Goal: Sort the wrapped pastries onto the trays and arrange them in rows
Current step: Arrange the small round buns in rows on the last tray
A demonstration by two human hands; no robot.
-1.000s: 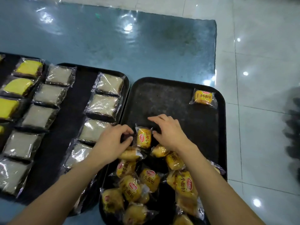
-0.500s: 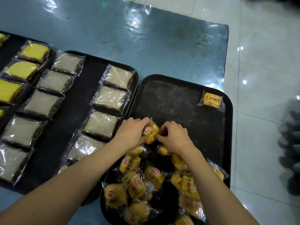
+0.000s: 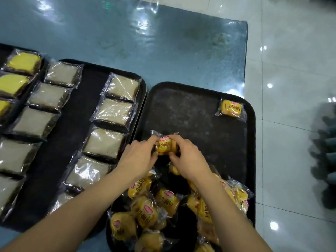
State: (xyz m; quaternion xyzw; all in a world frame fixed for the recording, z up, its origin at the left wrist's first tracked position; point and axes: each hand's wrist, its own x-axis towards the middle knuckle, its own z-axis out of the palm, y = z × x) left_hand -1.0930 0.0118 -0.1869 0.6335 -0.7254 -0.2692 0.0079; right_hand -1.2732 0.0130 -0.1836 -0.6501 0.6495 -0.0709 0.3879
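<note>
My left hand (image 3: 140, 157) and my right hand (image 3: 187, 157) both pinch one small yellow wrapped bun (image 3: 165, 145) just above the middle of the right black tray (image 3: 181, 106). A pile of several yellow wrapped buns (image 3: 154, 210) fills the near end of that tray. One single yellow bun (image 3: 231, 108) lies flat in the tray's far right corner. On the middle black tray (image 3: 87, 113), pale square wrapped cakes (image 3: 116, 110) lie in two columns.
A third tray at the far left holds yellow cakes (image 3: 21, 61). The trays sit on a glossy blue-green table (image 3: 145, 42). Its right edge runs just past the right tray, and beyond it lies white tiled floor (image 3: 291, 70).
Both hands closed on one bun from the pile, lifted it and turned it so its label faces up. The view shifted slightly.
</note>
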